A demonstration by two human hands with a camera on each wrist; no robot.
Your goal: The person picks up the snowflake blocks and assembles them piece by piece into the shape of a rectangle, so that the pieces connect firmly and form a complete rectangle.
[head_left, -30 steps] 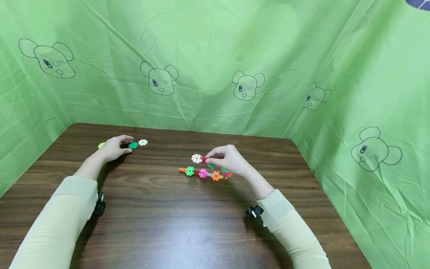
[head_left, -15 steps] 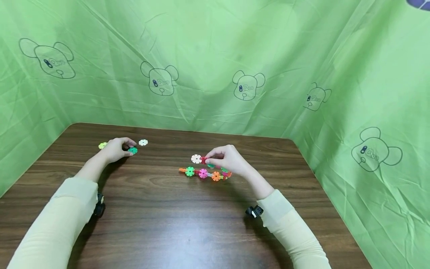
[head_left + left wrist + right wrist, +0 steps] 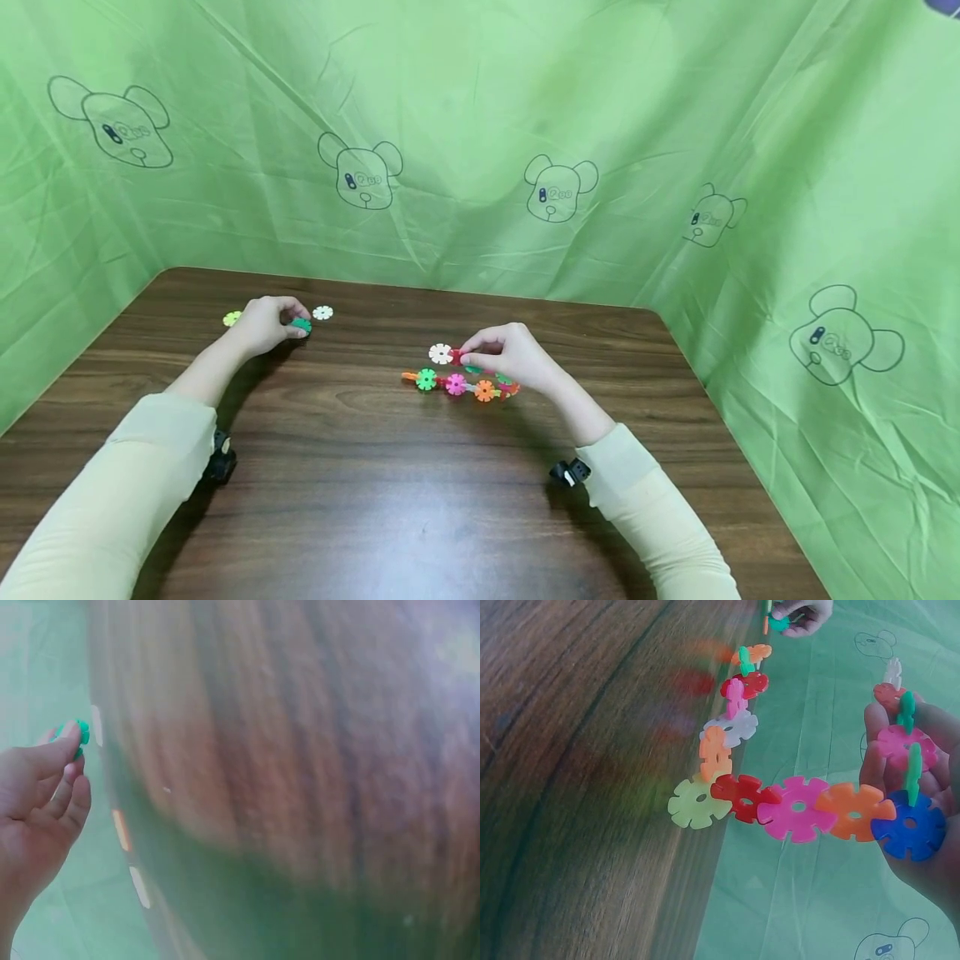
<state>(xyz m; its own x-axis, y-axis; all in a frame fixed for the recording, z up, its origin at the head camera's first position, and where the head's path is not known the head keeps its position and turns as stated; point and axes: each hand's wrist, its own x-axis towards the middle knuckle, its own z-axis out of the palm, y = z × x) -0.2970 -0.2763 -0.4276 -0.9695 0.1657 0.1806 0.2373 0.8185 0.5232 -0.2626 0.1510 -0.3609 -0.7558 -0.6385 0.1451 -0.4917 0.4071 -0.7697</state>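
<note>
My left hand [image 3: 262, 325] pinches a green notched snowflake disc [image 3: 302, 326] between thumb and fingers, just above the table at the far left. In the left wrist view that disc [image 3: 84, 733] shows partly behind the thumb. Right of centre, my right hand [image 3: 517, 358] holds the chain of interlocked discs near one end, its fingertips at a red disc [image 3: 456, 357]. A white disc [image 3: 440, 354] forms that end. The chain curves back below the hand, past a pink disc [image 3: 455, 384], to an orange end disc [image 3: 408, 377]. In the right wrist view a blue disc [image 3: 909, 836] lies against the palm.
A loose white disc [image 3: 322, 312] lies just right of the left hand, and a yellow one [image 3: 232, 318] to its left. The left wrist view also shows an orange disc [image 3: 121, 829]. Green curtain [image 3: 465, 150] surrounds the wooden table [image 3: 360, 483] behind and at the sides.
My left hand has taken the green disc from beside the white one and lifted it slightly. The right hand and the chain have stayed practically still.
</note>
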